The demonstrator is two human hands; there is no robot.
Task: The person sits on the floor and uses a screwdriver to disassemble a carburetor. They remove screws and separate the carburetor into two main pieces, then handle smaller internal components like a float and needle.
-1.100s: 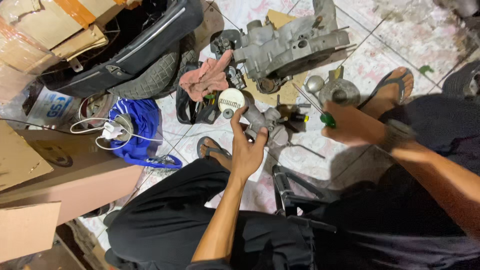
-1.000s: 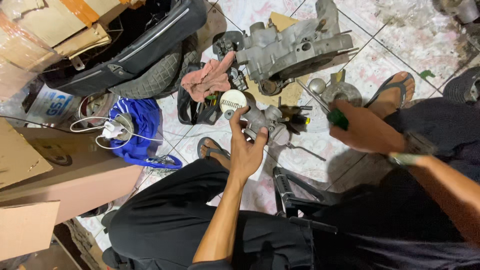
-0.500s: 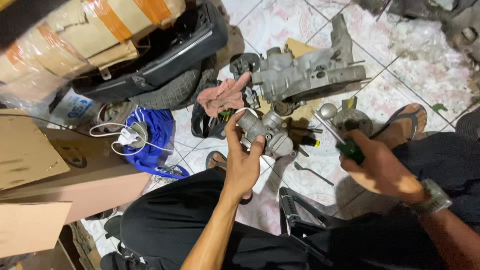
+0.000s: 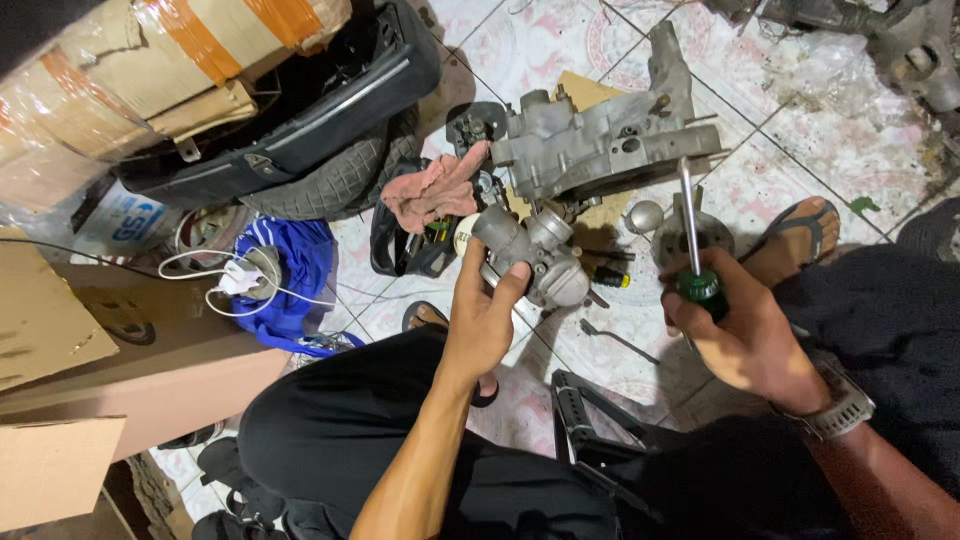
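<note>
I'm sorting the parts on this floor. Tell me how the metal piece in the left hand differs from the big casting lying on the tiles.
The small metal part is compact and rounded, while the big engine casing is long and angular. The left hand holds the small metal part up; the big engine casing lies on cardboard on the tiled floor. Both are bare grey cast metal.

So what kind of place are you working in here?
Probably an informal home repair spot for motorbikes: an engine casing lies on the tiled floor, with a tyre and cardboard boxes around.
</note>
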